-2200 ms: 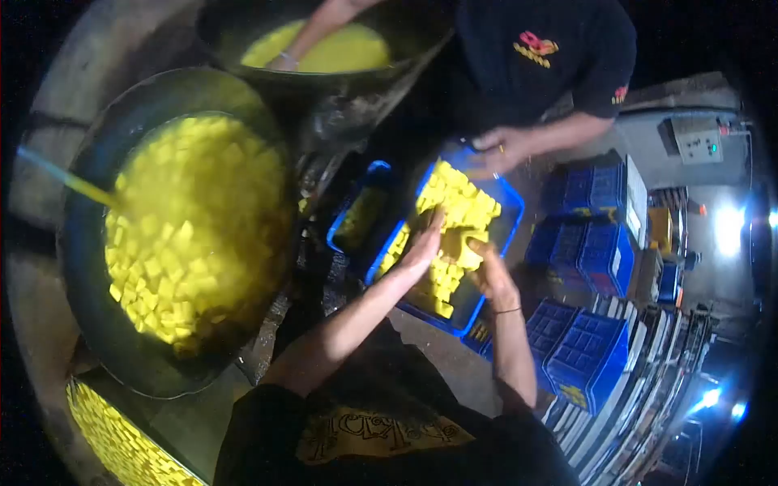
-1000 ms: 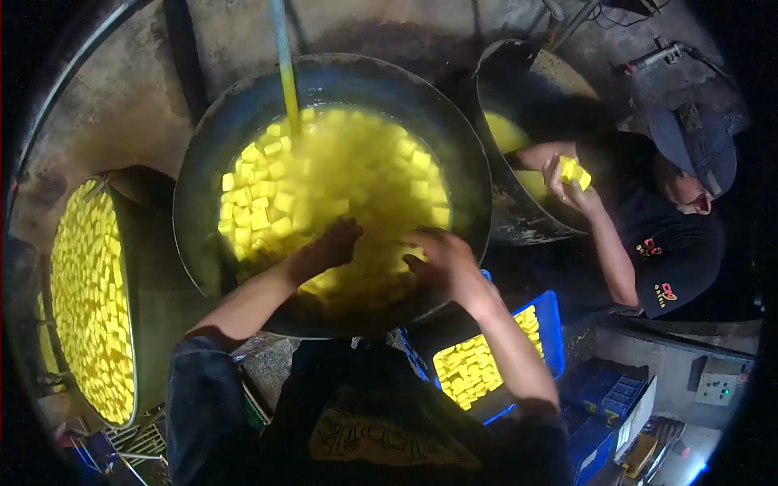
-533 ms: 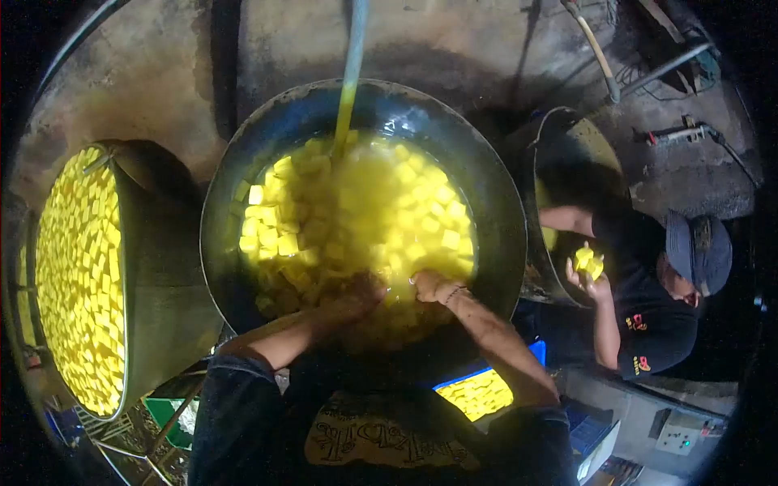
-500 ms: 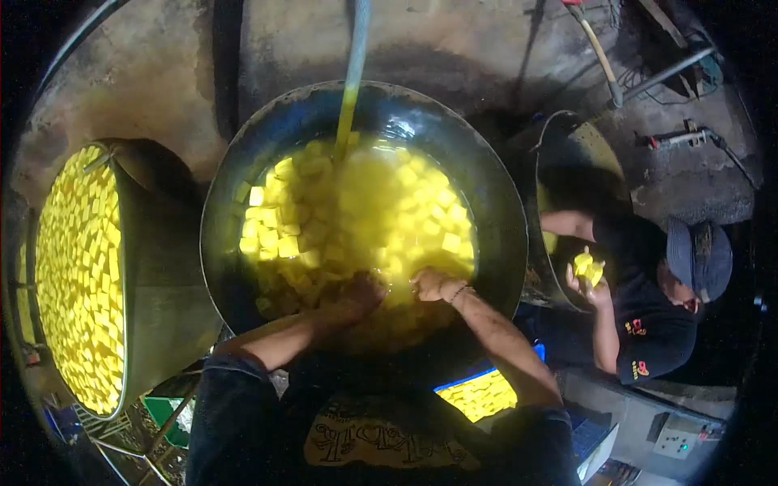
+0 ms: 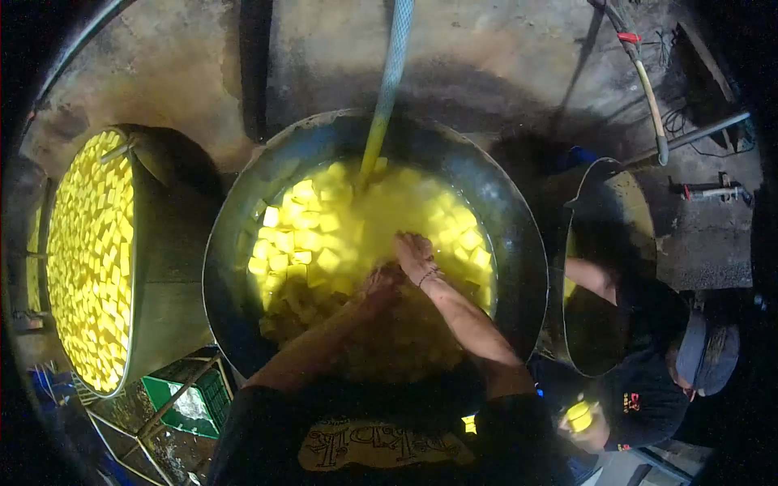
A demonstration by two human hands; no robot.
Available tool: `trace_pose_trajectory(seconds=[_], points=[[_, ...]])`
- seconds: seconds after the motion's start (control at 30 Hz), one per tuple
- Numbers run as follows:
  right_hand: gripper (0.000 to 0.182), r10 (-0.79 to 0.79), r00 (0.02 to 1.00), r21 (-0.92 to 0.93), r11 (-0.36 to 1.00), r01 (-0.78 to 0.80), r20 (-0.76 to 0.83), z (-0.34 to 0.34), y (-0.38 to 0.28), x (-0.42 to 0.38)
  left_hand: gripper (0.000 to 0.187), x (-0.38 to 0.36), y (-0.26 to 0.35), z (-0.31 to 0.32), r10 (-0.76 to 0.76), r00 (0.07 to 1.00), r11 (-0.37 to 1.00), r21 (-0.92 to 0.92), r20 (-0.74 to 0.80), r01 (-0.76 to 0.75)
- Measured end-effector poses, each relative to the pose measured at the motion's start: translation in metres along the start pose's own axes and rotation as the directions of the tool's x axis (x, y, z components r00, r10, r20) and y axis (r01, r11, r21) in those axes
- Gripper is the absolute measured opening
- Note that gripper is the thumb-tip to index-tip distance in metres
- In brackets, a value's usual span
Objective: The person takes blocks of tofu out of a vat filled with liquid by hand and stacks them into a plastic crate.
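A wide dark wok [image 5: 519, 243] holds cloudy yellow liquid and many yellow blocks [image 5: 279, 241] that look like tofu. My left hand [image 5: 382, 285] is low at the liquid near the middle, its fingers hidden. Close against it on the right, my right hand [image 5: 415, 251] has its fingers bent together. What it may hold is hidden. A hose [image 5: 392, 73], stained yellow at its lower end, runs from above into the liquid beyond my hands.
At left stands a large tub [image 5: 166, 283] full of yellow blocks, above a green crate [image 5: 212, 389]. To the right, a co-worker [image 5: 648, 389] reaches into another vat [image 5: 571, 283] and holds yellow blocks [image 5: 579, 416]. A wooden-handled tool [image 5: 647, 97] leans farther back.
My hands have come together, the right moving up and left across the liquid. The view has shifted. The co-worker's hand with the yellow blocks has dropped lower.
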State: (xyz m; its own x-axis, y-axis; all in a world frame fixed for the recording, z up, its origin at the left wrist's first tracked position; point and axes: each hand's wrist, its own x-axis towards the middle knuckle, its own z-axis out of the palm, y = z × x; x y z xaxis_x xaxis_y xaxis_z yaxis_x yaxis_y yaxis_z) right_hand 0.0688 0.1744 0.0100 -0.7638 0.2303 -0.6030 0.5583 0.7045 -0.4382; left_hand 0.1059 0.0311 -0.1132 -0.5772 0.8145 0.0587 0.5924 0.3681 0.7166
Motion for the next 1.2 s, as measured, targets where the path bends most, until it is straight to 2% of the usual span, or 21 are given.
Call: trace_pose_trajectory(seconds=[0.07,0.13,0.17,0.23,0.27,0.33,0.37,0.4,0.43,0.47,0.5,0.53,0.63,0.7,0.83,0.9,0.97,1.03,1.07,1.13,1.2], points=[[0.048,-0.051,0.995,-0.121,0.992,0.040,-0.084,0.002,0.014,0.018,0.059,0.007,0.000,-0.011,-0.071,0.997,0.997,-0.002,-0.032,0.071],[0.047,-0.121,0.990,-0.071,0.991,0.116,-0.073,0.005,0.061,0.042,0.058,0.021,0.030,-0.070,-0.119,0.939,0.988,0.133,0.322,0.079],[0.047,-0.170,0.984,0.198,0.964,0.179,-0.061,0.002,0.084,0.047,0.058,0.022,0.021,-0.065,-0.112,0.941,0.989,0.132,0.318,0.073],[0.049,-0.267,0.963,0.698,0.683,0.216,-0.037,-0.006,0.127,0.057,0.047,0.026,-0.015,-0.040,0.117,0.952,0.990,-0.113,0.284,-0.088],[0.048,-0.152,0.988,0.807,0.581,0.107,-0.021,-0.036,0.090,0.001,0.047,0.028,-0.036,-0.034,0.131,0.952,0.988,-0.113,0.277,-0.104],[0.050,0.009,0.998,0.939,0.341,0.050,-0.057,-0.039,0.070,-0.039,0.036,0.033,-0.052,-0.033,0.243,0.961,0.803,-0.583,0.130,-0.124],[0.054,-0.138,0.989,0.933,0.359,0.008,0.044,-0.044,0.079,-0.044,0.033,0.035,-0.047,-0.035,0.273,0.959,0.689,-0.711,0.077,-0.139],[0.053,-0.164,0.986,0.951,0.308,0.033,0.019,-0.047,0.071,-0.058,0.028,0.036,-0.016,-0.048,-0.102,0.975,0.338,-0.915,0.197,0.220],[0.053,-0.189,0.982,0.965,0.257,0.055,-0.006,-0.045,0.062,-0.072,0.023,0.034,0.001,-0.049,-0.371,0.815,-0.171,-0.895,0.445,0.412],[0.049,-0.112,0.992,0.962,0.256,0.089,-0.062,-0.044,0.055,-0.089,0.024,0.037,0.002,-0.042,-0.233,0.956,0.204,-0.952,0.178,0.227],[0.044,-0.125,0.991,0.937,0.337,0.090,-0.051,-0.041,0.054,-0.090,0.024,0.040,0.001,-0.031,-0.069,0.992,0.499,-0.864,-0.109,-0.060],[0.041,-0.125,0.986,0.892,0.425,0.151,-0.108,-0.036,0.053,-0.090,0.026,0.042,0.037,-0.062,-0.251,0.968,0.134,-0.989,0.022,0.057],[0.036,-0.113,0.976,0.785,0.581,0.215,-0.184,-0.029,0.038,-0.100,0.035,0.042,0.064,-0.076,-0.462,0.865,0.010,-0.974,0.195,0.225],[0.035,-0.096,0.972,0.728,0.649,0.223,-0.213,-0.030,0.024,-0.107,0.028,0.062,0.041,-0.043,-0.376,0.921,-0.432,-0.899,0.107,-0.072],[0.032,-0.213,0.941,0.762,0.552,0.338,-0.264,-0.007,0.022,-0.086,0.026,0.058,0.076,-0.059,-0.430,0.881,-0.442,-0.897,0.195,-0.018],[0.031,-0.178,0.835,0.451,0.774,0.446,-0.520,0.002,0.023,-0.072,0.026,0.055,0.089,-0.072,-0.500,0.831,-0.511,-0.858,0.244,-0.056],[0.034,-0.135,0.893,0.559,0.737,0.380,-0.429,-0.018,-0.008,-0.097,0.027,0.061,0.074,-0.052,-0.529,0.813,-0.518,-0.852,0.245,-0.080],[0.033,-0.269,0.828,0.227,0.879,0.420,-0.493,-0.025,-0.021,-0.104,0.029,0.066,0.071,-0.040,-0.555,0.792,-0.527,-0.844,0.255,-0.098],[0.040,-0.303,0.780,-0.022,0.937,0.348,-0.548,-0.020,-0.017,-0.096,0.031,0.069,0.072,-0.033,-0.454,0.870,-0.624,-0.765,0.190,-0.158],[0.044,-0.259,0.890,0.120,0.938,0.324,-0.375,-0.022,-0.017,-0.084,0.033,0.070,0.062,-0.031,-0.372,0.923,-0.708,-0.672,0.095,-0.216],[0.051,-0.194,0.970,0.334,0.913,0.233,-0.148,-0.028,-0.017,-0.061,0.032,0.069,0.041,-0.039,-0.493,0.869,-0.515,-0.817,0.034,-0.260]])
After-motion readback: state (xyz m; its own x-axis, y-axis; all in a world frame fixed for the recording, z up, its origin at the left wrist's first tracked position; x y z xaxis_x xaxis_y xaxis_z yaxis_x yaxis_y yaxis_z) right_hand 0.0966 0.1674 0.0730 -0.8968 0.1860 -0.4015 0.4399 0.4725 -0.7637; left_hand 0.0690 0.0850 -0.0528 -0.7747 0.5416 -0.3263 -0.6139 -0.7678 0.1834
